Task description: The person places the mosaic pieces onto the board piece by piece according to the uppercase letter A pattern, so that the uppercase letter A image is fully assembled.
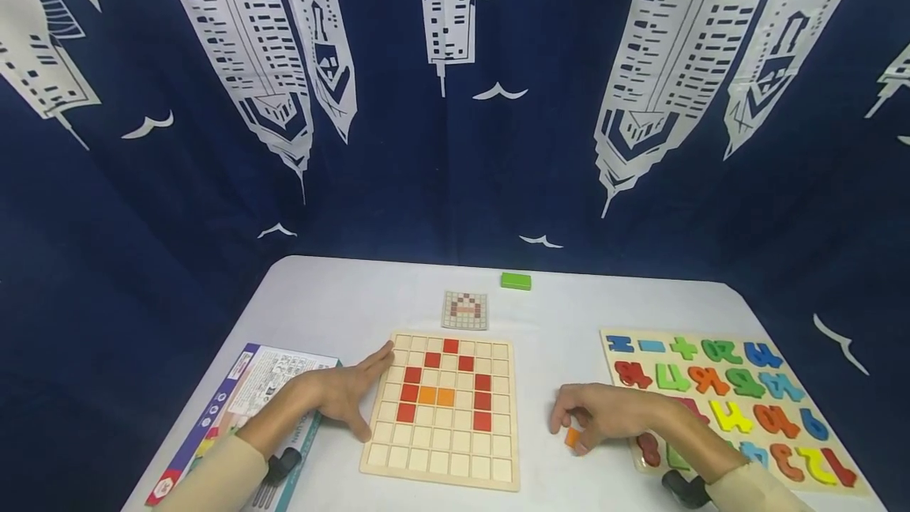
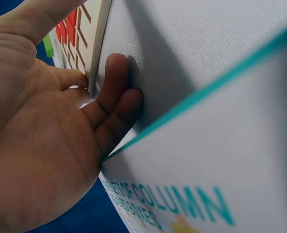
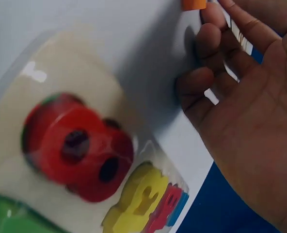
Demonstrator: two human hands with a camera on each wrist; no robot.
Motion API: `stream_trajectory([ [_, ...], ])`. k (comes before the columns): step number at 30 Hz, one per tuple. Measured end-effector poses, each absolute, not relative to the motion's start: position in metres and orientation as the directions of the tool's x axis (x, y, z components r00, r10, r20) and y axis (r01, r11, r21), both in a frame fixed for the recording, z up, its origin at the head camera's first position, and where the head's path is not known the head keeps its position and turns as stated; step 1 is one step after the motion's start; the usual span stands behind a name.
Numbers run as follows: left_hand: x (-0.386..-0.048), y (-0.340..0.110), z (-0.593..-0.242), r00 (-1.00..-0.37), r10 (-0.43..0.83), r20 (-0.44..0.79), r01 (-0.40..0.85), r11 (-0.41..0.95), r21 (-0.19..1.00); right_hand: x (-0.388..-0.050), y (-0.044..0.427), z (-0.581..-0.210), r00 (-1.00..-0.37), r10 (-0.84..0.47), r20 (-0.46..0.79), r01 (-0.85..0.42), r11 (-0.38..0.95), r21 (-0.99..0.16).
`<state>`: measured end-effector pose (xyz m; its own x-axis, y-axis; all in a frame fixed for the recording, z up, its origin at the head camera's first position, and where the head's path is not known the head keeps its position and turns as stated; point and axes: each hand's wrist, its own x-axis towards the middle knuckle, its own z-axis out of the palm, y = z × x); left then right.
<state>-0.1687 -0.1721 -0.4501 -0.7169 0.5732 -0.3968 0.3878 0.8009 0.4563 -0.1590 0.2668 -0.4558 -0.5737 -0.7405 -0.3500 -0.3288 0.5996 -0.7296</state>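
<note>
A wooden grid board (image 1: 441, 442) lies at the centre of the table, with several red tiles (image 1: 483, 400) and two orange tiles (image 1: 445, 397) in its cells. My left hand (image 1: 344, 395) is spread along the board's left edge, the thumb near the lower side and fingers at the upper corner. In the left wrist view its palm (image 2: 41, 131) faces the camera. To the right of the board, my right hand (image 1: 607, 415) pinches a small orange tile (image 1: 572, 438) low over the table. The right wrist view shows this orange tile (image 3: 193, 4) at the fingertips, partly cut off.
A small pattern card (image 1: 465, 310) lies behind the board, with a green block (image 1: 516, 281) farther back. Under my right forearm is a puzzle board (image 1: 647, 361) of colourful numbers and signs. A printed box (image 1: 266, 385) lies under my left forearm.
</note>
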Motion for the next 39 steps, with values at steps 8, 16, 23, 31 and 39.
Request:
stream_trajectory([
  [8,-0.168,-0.171,-0.448,-0.723,0.563,-0.400,0.380,0.808,0.451,-0.157,0.269,-0.462,-0.556,-0.759,-0.338,-0.375,0.592,-0.713],
  [16,-0.169,-0.171,-0.446,-0.722,0.563,-0.402,0.384,0.810,0.444,-0.157,0.265,-0.469,-0.616,-0.727,-0.304,-0.396,0.619,-0.678],
  [23,-0.169,-0.169,-0.447,-0.721,0.561,-0.407,0.374,0.809,0.453,-0.156,0.260,-0.471,-0.674,-0.675,-0.299,-0.371,0.660,-0.653],
  [31,-0.169,-0.169,-0.450,-0.722,0.562,-0.404,0.382,0.810,0.444,-0.159,0.255,-0.473,-0.719,-0.649,-0.248,-0.374,0.662,-0.649],
  [39,-0.169,-0.169,-0.450,-0.725,0.554,-0.410,0.381,0.818,0.430,-0.163,0.248,-0.470,-0.732,-0.653,-0.196,-0.394,0.640,-0.660],
])
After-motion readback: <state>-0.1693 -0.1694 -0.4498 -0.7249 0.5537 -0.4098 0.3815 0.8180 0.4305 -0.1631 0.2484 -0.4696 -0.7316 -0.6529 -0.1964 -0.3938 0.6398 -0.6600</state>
